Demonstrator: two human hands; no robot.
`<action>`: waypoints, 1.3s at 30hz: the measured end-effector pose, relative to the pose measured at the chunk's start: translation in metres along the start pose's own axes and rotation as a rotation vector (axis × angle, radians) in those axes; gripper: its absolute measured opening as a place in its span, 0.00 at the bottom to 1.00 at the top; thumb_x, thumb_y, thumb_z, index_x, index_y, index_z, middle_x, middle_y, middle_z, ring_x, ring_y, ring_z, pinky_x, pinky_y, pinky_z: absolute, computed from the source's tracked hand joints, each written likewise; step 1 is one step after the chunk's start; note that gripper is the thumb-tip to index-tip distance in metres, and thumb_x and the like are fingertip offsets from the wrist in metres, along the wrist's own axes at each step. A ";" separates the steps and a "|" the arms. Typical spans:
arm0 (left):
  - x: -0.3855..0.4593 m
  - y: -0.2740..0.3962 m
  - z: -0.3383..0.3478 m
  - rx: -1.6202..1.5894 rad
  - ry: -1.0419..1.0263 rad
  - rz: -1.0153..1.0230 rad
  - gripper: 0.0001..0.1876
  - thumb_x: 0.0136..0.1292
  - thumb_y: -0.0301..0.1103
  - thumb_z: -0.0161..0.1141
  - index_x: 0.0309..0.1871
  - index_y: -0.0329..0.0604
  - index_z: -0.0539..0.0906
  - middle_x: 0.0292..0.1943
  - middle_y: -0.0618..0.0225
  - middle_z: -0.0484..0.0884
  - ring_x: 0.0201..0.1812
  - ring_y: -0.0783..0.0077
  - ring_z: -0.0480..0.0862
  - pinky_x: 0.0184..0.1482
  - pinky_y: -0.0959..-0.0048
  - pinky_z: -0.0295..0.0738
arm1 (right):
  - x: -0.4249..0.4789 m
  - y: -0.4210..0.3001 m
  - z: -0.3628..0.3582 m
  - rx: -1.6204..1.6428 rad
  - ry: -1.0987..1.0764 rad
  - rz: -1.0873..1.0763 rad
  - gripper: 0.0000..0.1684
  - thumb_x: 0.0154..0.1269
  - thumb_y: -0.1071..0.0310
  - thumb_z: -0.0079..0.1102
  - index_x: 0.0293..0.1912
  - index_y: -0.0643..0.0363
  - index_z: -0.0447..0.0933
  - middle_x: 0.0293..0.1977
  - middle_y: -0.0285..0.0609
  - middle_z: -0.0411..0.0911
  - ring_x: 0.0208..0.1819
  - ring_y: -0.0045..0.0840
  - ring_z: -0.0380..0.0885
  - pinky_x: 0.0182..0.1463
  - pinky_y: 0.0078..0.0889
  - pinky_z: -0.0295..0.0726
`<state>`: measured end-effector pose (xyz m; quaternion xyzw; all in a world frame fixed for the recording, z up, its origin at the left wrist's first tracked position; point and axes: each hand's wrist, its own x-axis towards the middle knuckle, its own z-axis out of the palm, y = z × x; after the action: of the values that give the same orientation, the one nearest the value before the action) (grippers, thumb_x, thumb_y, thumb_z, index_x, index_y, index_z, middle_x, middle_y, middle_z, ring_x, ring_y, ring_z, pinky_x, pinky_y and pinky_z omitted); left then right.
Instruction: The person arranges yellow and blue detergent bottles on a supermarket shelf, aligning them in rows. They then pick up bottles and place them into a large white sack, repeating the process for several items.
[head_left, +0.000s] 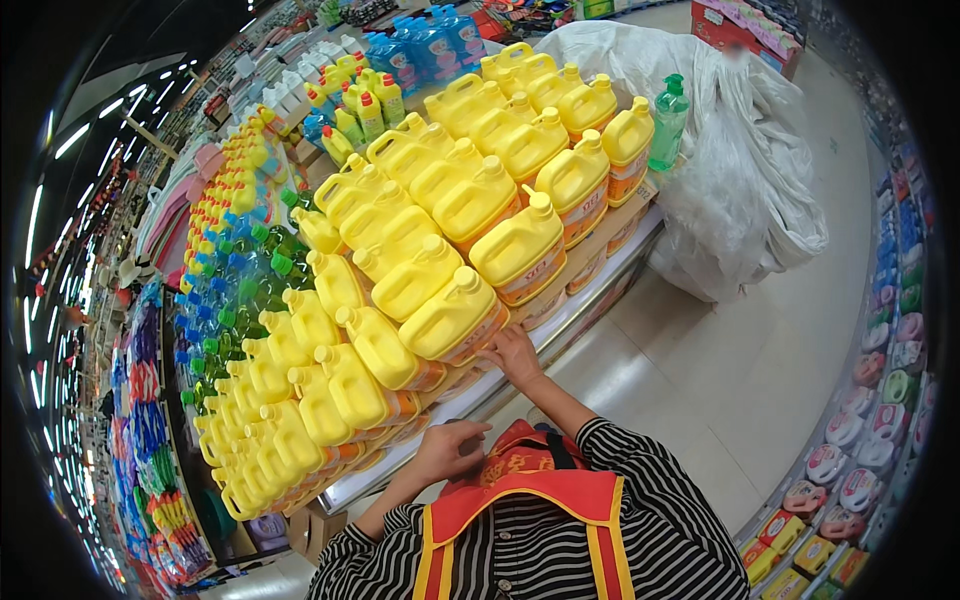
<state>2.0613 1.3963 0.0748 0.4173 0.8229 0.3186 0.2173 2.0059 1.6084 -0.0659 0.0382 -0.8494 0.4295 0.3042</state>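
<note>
My right hand (515, 355) reaches to the front edge of a stacked display, its fingertips against the lower label of a yellow plastic jug (450, 311) with a moulded handle. That jug stands upright in the front row. Closer to my body, my left hand (452, 448) hovers before my chest with bent fingers; a dark patch below them leaves unclear whether it holds anything. Many similar jugs surround the first, among them a capped jug (517, 240) to its right and a lower group (322, 390) to its left. Cardboard layers (577, 262) lie under the upper jugs.
A metal-edged shelf (600, 300) runs along the display front. On the right end stand a green pump bottle (667, 124) and a large plastic-wrapped bundle (739, 180). Green-capped bottles (281, 262) and blue jugs (431, 49) stand behind. Stocked shelving (840, 465) lines the right side.
</note>
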 end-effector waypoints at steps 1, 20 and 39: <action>0.007 -0.001 0.002 0.003 -0.012 0.007 0.18 0.55 0.29 0.65 0.52 0.42 0.83 0.38 0.61 0.86 0.38 0.62 0.87 0.41 0.70 0.81 | -0.001 0.002 -0.001 -0.001 -0.001 0.010 0.16 0.50 0.62 0.74 0.28 0.58 0.75 0.27 0.44 0.77 0.34 0.43 0.74 0.40 0.44 0.73; 0.088 -0.025 0.007 -0.132 -0.037 0.160 0.20 0.53 0.30 0.67 0.51 0.39 0.83 0.37 0.59 0.86 0.35 0.62 0.87 0.40 0.70 0.81 | 0.050 0.068 -0.049 -0.177 -0.114 0.028 0.10 0.57 0.63 0.66 0.31 0.58 0.76 0.27 0.43 0.77 0.37 0.42 0.77 0.44 0.42 0.74; 0.197 0.098 -0.032 0.108 0.631 -0.044 0.26 0.51 0.22 0.66 0.57 0.39 0.79 0.56 0.51 0.78 0.57 0.50 0.79 0.56 0.62 0.76 | 0.077 0.127 -0.112 0.131 0.010 0.250 0.19 0.62 0.67 0.67 0.51 0.62 0.74 0.39 0.50 0.78 0.39 0.37 0.81 0.43 0.35 0.81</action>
<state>1.9849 1.5920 0.1483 0.2908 0.8743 0.3833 -0.0641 1.9557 1.7874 -0.0634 -0.0502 -0.8163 0.5185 0.2495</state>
